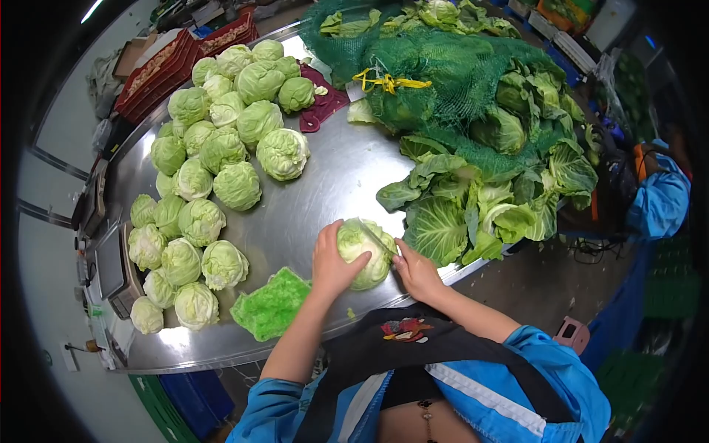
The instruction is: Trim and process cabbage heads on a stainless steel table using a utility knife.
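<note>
A pale green cabbage head rests on the stainless steel table in front of me. My left hand grips its left side, the thumb across the front. In my right hand is a knife, its blade lying against the top right of the cabbage. The handle is mostly hidden by my fingers. To the right of the cabbage lies a heap of loose outer cabbage leaves. A bright green cloth lies by my left forearm.
Several cabbage heads cover the table's left side, beside a scale. A green mesh sack of cabbages, tied with yellow string, lies at the back right. A dark red cloth lies between them. Red crates stand beyond the far left edge.
</note>
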